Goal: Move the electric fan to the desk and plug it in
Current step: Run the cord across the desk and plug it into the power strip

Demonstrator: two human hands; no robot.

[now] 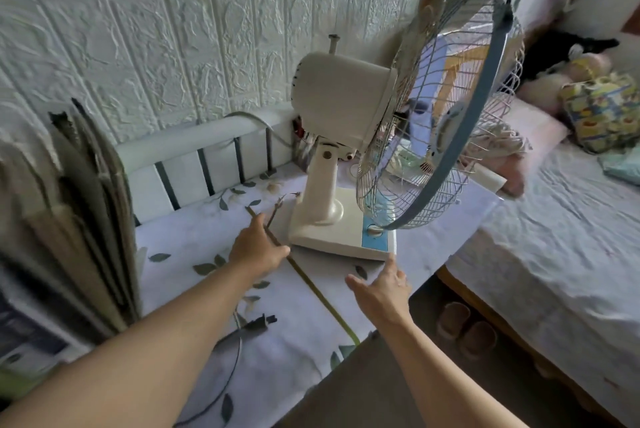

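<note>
A cream electric fan [341,105] with a blue-rimmed wire cage stands upright on the desk [194,247], which wears a pale cloth printed with leaves. Its base [332,237] has a blue control panel at the front. My left hand [258,247] hovers open just left of the base, fingers apart, holding nothing. Open as well, my right hand [381,285] sits just in front of the base's near right corner. The fan's black plug [258,322] lies loose on the cloth between my forearms, its cord trailing toward me.
A stack of folded papers and cardboard [79,220] leans at the desk's left. A white railing [194,147] runs along the brick-patterned wall behind. A bed [554,254] with pillows and plush toys lies to the right; slippers [464,327] sit on the floor between.
</note>
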